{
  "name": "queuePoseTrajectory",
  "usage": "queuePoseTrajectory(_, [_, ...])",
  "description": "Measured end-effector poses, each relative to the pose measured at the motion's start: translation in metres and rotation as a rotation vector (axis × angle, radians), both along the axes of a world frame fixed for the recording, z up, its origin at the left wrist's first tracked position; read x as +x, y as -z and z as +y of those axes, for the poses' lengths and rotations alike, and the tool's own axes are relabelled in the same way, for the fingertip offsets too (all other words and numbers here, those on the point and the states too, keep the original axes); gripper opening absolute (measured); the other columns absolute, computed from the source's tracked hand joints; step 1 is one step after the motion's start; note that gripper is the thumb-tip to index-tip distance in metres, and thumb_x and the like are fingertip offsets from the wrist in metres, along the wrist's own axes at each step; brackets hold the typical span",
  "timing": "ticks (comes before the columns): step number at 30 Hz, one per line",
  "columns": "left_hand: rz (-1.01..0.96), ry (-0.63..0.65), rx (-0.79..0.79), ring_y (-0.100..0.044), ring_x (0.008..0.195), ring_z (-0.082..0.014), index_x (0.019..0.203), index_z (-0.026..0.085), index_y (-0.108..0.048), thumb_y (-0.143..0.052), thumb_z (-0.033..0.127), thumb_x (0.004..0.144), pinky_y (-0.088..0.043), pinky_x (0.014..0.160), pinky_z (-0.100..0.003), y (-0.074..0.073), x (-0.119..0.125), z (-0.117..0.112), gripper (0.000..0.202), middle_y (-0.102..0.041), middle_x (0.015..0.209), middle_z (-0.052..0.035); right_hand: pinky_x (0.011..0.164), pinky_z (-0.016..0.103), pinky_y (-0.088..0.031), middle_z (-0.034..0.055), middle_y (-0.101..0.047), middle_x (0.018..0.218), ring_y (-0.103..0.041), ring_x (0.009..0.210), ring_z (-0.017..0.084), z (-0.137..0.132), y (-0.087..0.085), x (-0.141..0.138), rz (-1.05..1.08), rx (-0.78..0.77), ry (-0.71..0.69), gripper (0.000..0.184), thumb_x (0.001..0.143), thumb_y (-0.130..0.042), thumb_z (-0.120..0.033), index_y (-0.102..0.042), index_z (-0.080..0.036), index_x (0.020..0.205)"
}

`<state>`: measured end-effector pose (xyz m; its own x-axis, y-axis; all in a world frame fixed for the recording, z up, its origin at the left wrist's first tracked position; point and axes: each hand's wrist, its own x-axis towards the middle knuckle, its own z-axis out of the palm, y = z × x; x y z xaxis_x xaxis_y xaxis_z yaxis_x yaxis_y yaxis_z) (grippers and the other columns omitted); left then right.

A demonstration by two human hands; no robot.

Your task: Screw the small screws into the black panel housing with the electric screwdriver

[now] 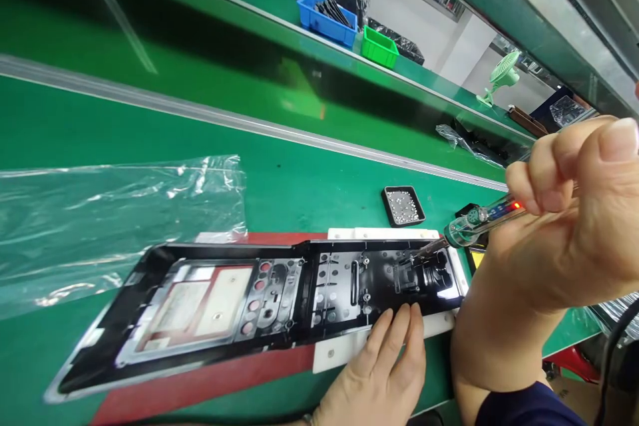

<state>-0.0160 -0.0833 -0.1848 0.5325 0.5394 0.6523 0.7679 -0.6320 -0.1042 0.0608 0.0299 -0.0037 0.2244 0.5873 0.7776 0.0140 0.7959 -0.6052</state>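
A long black panel (259, 306) lies flat on the green counter (299, 180), its right end seated on a white jig (349, 353), a small tray of screws (403, 205) just behind. The left hand (379, 373) lies open, fingertips pressing the panel's near edge. The right hand (574, 213) is closed around an electric screwdriver (479, 218), its tip on a screw point at the right end: screw-driving looks under way, and it calls for a steady, upright bit.

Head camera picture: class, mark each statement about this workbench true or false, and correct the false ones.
1. The right hand holds a clear-bodied electric screwdriver. True.
2. The left hand lifts the long black plastic panel off the bench. False: its fingers press on the panel's near edge.
3. The small black square tray holds screws. True.
4. The clear plastic bag covers the panel. False: it lies beside it on the green mat.
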Motion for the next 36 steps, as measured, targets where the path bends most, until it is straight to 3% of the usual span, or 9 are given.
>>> queuePoseTrajectory(5, [0.0, 0.0, 0.0, -0.053, 0.112, -0.0277, 0.105, 0.015, -0.062, -0.051, 0.032, 0.078, -0.012, 0.117, -0.05, -0.002, 0.0003, 0.0007, 0.034, -0.055, 0.122, -0.0149, 0.041, 0.017, -0.019, -0.0008, -0.029, 0.065, -0.027, 0.047, 0.001, -0.0032, -0.0005, -0.0007, -0.01, -0.004, 0.036, 0.017, 0.082, -0.049, -0.013, -0.05, -0.017, 0.098])
queuePoseTrajectory(10, [0.004, 0.004, 0.003, -0.053, 0.112, -0.0277, 0.106, 0.015, -0.062, -0.052, 0.032, 0.077, -0.011, 0.117, -0.049, 0.0019, 0.0015, -0.0002, 0.035, -0.054, 0.123, -0.0148, 0.046, 0.013, -0.021, 0.0014, -0.022, 0.068, -0.026, 0.052, 0.0, -0.007, 0.0, -0.0029, -0.152, 0.008, 0.107, 0.029, 0.088, -0.039, -0.012, -0.053, -0.032, 0.104])
queuePoseTrajectory(15, [0.01, 0.005, 0.006, -0.052, 0.113, -0.0277, 0.106, 0.015, -0.061, -0.051, 0.032, 0.077, -0.011, 0.117, -0.049, 0.0025, 0.0019, -0.0005, 0.035, -0.054, 0.123, -0.0149, 0.043, 0.015, -0.02, -0.0003, -0.026, 0.064, -0.027, 0.048, 0.0, -0.0031, 0.0007, -0.002, -0.05, 0.005, 0.059, 0.015, 0.083, -0.047, -0.012, -0.049, -0.02, 0.095])
queuePoseTrajectory(18, [0.015, 0.006, -0.001, -0.053, 0.112, -0.0279, 0.105, 0.015, -0.062, -0.051, 0.033, 0.077, -0.011, 0.117, -0.05, 0.0017, 0.002, 0.0001, 0.034, -0.054, 0.122, -0.015, 0.04, 0.018, -0.018, -0.002, -0.029, 0.062, -0.027, 0.046, 0.002, -0.0008, 0.0011, -0.001, 0.018, 0.004, 0.049, 0.016, 0.079, -0.052, -0.012, -0.046, -0.016, 0.094])
queuePoseTrajectory(36, [0.011, 0.002, 0.002, -0.055, 0.111, -0.0273, 0.104, 0.015, -0.062, -0.048, 0.031, 0.08, -0.012, 0.117, -0.049, 0.0012, 0.0013, 0.0009, 0.032, -0.055, 0.122, -0.0145, 0.039, 0.019, -0.017, -0.0022, -0.026, 0.062, -0.027, 0.046, 0.002, -0.0027, 0.0, -0.0019, 0.027, -0.015, 0.085, 0.02, 0.078, -0.049, -0.011, -0.048, -0.016, 0.098])
